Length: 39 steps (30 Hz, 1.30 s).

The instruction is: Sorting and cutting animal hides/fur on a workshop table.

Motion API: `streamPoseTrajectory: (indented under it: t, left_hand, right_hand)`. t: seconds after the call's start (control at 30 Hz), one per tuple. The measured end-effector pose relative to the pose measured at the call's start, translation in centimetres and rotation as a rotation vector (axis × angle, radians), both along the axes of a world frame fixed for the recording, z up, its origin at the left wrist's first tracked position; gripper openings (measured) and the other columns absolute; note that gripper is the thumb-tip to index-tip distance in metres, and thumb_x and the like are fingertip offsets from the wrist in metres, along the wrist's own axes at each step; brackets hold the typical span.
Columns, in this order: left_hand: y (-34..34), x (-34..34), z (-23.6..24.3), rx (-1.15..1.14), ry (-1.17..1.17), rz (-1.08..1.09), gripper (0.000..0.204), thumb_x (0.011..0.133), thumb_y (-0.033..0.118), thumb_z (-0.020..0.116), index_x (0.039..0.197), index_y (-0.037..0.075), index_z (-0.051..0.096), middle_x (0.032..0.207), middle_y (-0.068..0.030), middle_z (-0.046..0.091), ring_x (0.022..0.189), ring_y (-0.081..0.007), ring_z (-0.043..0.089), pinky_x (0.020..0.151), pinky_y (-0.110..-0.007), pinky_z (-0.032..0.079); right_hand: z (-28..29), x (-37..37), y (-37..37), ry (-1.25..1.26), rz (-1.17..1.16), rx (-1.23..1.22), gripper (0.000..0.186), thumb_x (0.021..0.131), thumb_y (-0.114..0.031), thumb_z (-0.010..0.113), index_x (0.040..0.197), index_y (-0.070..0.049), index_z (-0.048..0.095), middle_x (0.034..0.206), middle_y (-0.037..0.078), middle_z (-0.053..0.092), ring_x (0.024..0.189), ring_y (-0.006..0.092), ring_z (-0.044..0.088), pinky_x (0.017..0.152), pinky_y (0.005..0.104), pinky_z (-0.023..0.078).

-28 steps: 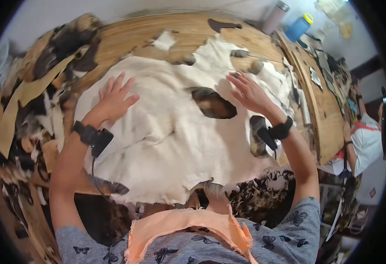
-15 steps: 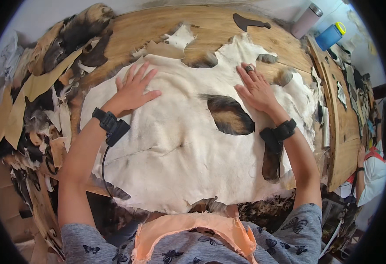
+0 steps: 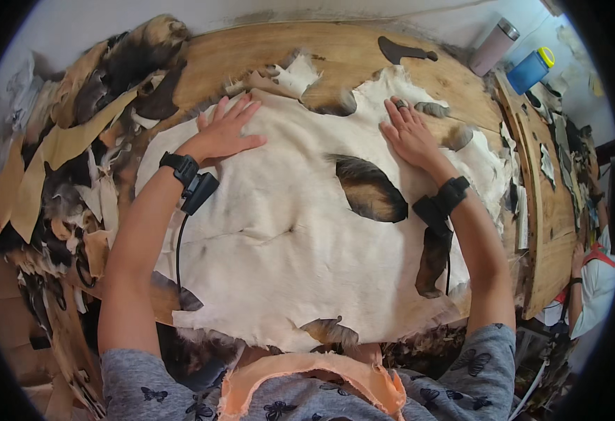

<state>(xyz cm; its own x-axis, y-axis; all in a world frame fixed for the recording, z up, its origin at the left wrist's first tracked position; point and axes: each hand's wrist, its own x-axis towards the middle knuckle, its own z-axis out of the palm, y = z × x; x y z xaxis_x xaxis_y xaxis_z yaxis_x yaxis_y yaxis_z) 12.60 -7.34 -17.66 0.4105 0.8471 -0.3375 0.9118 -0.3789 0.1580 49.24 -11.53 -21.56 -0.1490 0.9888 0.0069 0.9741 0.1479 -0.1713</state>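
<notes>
A large pale animal hide (image 3: pixel 251 189) lies spread over the wooden table, its pale skin side up and dark fur showing along parts of its edge. An oval hole (image 3: pixel 372 189) right of its middle shows brown and black fur beneath. My left hand (image 3: pixel 226 133) rests flat on the hide's far left part, fingers spread. On the far right part lies my right hand (image 3: pixel 411 133), palm down, fingers stretched out and a ring on one finger. Neither hand holds anything. Black straps with small devices and cables circle both wrists.
Fur and leather scraps (image 3: pixel 76 154) are heaped on the left. A dark axe-like blade (image 3: pixel 405 51) lies on the wooden table (image 3: pixel 251 45) at the back. A pink flask (image 3: pixel 493 48) and a blue bottle (image 3: pixel 530 70) stand back right. Another person's arm and sleeve (image 3: pixel 591 295) show far right.
Both hands have slid a little farther away over the hide, the left also slightly to the right. The whole view has shifted slightly. Both hands stay flat.
</notes>
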Motion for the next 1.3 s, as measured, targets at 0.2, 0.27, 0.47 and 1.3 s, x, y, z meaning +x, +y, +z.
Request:
streamPoseTrajectory:
  t: [0.2,0.27,0.47,1.3]
  left_hand:
    - [1.7,-0.1,-0.6,-0.002,-0.035,0.016,0.078,0.081,0.066,0.039,0.144,0.027,0.016,0.152,-0.0007,0.005,0.138,-0.0325,-0.001,0.103,-0.060,0.001]
    - [1.8,-0.2,-0.8,0.003,-0.066,0.020,0.077,0.081,0.066,0.038,0.144,0.027,0.016,0.152,-0.0005,0.005,0.138,-0.0325,-0.001,0.103,-0.060,0.001]
    - [-0.2,-1.1,-0.1,0.083,-0.073,0.094,0.065,0.086,0.057,0.039,0.141,0.025,0.026,0.151,-0.0056,0.009,0.137,-0.0364,0.001,0.102,-0.064,0.002]
    - [-6.1,-5.3,-0.7,0.151,-0.016,0.145,0.069,0.081,0.057,0.049,0.139,0.025,0.028,0.149,-0.0087,0.009,0.135,-0.0396,0.003,0.096,-0.069,0.010]
  right_hand:
    - [-0.3,0.1,1.2,-0.060,-0.005,-0.062,0.059,0.093,-0.045,0.028,0.140,-0.010,0.022,0.145,0.016,0.023,0.135,0.0349,0.018,0.108,0.0464,0.017]
    - [-0.4,0.2,1.6,-0.067,-0.021,-0.074,0.060,0.092,-0.046,0.028,0.141,-0.011,0.021,0.145,0.016,0.023,0.135,0.0348,0.016,0.108,0.0469,0.016]
    - [3.1,-0.7,4.0,-0.180,0.012,-0.080,0.049,0.087,-0.039,0.042,0.124,-0.008,0.046,0.130,0.018,0.043,0.120,0.0350,0.040,0.097,0.0448,0.035]
    - [2.6,-14.0,12.5,-0.075,-0.001,0.579,0.025,0.074,-0.023,0.061,0.096,-0.010,0.056,0.095,0.008,0.060,0.096,0.0256,0.056,0.077,0.0416,0.040]
